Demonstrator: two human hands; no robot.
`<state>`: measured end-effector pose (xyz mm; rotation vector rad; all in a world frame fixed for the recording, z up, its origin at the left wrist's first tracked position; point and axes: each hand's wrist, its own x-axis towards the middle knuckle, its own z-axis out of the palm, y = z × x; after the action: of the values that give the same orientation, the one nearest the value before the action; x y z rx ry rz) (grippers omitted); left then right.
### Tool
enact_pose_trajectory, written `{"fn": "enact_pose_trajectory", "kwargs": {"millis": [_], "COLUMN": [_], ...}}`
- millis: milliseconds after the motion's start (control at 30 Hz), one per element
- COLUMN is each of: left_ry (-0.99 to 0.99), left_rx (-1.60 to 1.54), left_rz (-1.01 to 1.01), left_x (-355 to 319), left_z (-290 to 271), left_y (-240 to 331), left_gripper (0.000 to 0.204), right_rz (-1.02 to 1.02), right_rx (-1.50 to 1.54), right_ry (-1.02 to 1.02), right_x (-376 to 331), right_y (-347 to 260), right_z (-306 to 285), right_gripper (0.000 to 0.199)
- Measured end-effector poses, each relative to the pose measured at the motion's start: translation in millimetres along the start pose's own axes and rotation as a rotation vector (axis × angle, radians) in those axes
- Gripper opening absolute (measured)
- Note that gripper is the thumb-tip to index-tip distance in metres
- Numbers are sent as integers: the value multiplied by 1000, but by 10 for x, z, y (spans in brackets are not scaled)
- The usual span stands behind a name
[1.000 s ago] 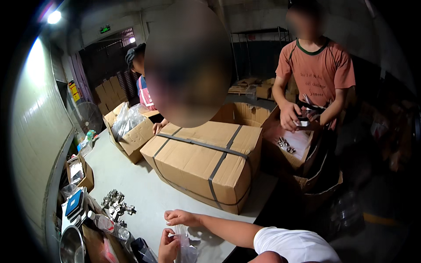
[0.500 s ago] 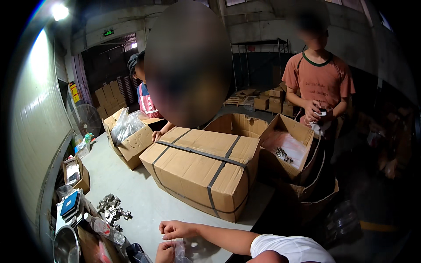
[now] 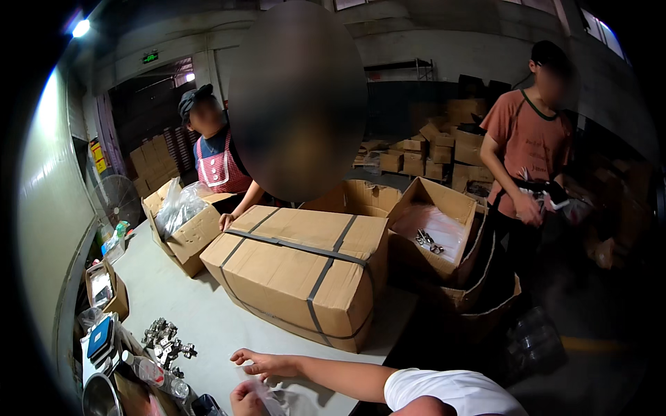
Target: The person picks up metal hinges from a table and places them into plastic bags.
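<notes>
At the bottom of the view my left hand is closed on the edge of a clear plastic bag. My right hand reaches in from the right just above it, its fingers apart and nothing visible in them. Beyond my hands lies a large strapped cardboard box on the pale table. To the left of my hands is a pile of small metal parts. The lower part of my left hand is cut off by the picture's edge.
A plastic bottle, a metal bowl and a blue-topped device crowd the left. An open box with plastic bags stands farther back. Right of the table are open cartons. Two co-workers stand beyond.
My right hand has opened its fingers and come away from the bag, while my left hand keeps hold of it. The view has shifted; the co-worker at right has turned and lowered their hands.
</notes>
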<state>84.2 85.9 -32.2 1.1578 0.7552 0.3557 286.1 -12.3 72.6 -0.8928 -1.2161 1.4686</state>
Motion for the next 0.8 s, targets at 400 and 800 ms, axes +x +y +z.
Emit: {"fn": "enact_pose_trajectory", "kwargs": {"millis": [400,800], "left_ry": [323,457], "left_rx": [-288,-260], "left_rz": [383,524], "left_x": [-369,-316], "left_z": [229,410], "left_y": [485,351], "left_gripper": [41,46], "right_rz": [-210,-450], "right_rx": [-595,-764], "right_ry": [-70,40], "right_x": [104,6], "right_y": [15,220], "right_z": [129,625], "right_gripper": [146,83]}}
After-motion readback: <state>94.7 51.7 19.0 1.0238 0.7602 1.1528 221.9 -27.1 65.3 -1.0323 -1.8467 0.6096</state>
